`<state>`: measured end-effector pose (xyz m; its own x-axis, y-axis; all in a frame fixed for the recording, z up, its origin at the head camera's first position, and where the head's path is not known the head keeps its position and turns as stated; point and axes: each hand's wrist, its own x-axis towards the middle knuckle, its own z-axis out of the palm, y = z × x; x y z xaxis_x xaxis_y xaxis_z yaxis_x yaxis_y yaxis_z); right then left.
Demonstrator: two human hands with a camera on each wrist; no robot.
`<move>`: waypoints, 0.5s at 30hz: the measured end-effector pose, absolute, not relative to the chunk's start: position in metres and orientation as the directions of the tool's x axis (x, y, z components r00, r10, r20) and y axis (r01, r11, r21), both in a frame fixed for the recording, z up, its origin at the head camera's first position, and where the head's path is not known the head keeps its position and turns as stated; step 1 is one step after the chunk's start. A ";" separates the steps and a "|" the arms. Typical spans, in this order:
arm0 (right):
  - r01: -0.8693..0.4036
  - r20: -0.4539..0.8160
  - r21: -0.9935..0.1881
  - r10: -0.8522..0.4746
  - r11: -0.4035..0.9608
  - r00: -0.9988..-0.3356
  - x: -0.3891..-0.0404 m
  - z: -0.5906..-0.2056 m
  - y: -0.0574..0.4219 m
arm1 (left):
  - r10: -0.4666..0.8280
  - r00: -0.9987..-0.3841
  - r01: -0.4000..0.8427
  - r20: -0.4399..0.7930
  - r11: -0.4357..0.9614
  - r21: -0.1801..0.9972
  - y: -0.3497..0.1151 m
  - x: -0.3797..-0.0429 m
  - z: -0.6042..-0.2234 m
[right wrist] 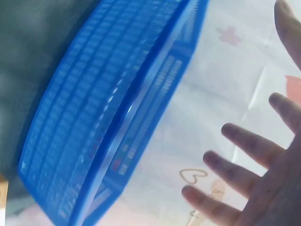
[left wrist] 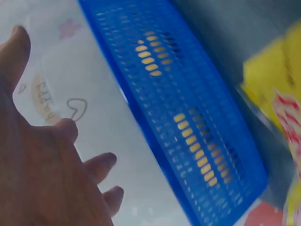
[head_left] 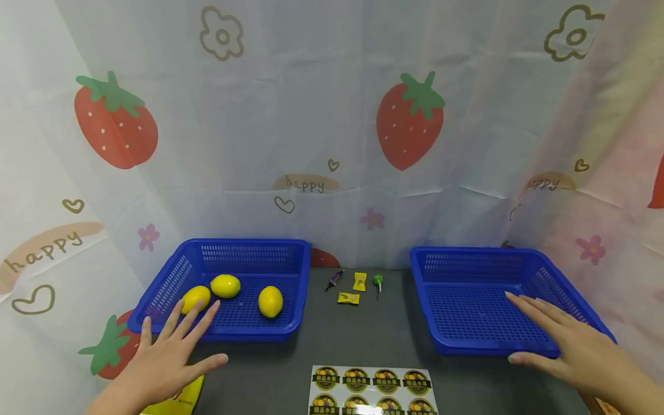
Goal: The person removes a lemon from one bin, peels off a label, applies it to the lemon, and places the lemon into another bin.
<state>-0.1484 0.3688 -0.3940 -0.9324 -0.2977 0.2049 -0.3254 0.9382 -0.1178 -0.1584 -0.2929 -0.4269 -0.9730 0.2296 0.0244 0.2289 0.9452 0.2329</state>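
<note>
My left hand (head_left: pixel 166 357), fingers spread and holding nothing, hovers by the near left corner of a blue plastic basket (head_left: pixel 244 335). Inside that basket are three lemons: one on the right (head_left: pixel 271 302), another further back (head_left: pixel 225 286), and a third (head_left: pixel 196 299) partly behind my fingertips. Over the near right part of a second blue basket (head_left: pixel 477 252) is my right hand (head_left: pixel 570 349), thumb apart from its extended fingers, with nothing in its grasp. No items show in this second basket, though my hand hides part of it.
Between the baskets lie a purple-wrapped candy (head_left: pixel 335 279), two yellow-wrapped candies (head_left: pixel 360 281) and a green lollipop (head_left: pixel 378 280). A sheet of round stickers (head_left: pixel 371 387) lies at the front of the dark table (head_left: pixel 259 374). Beneath my left hand is a yellow packet (head_left: pixel 181 400). A printed curtain (head_left: pixel 311 115) hangs behind.
</note>
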 end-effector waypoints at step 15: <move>-0.526 0.580 -0.289 -0.291 0.800 -0.761 -0.154 -0.400 0.318 | 0.250 -0.944 0.319 0.217 0.862 0.394 -0.262 -0.199 -0.415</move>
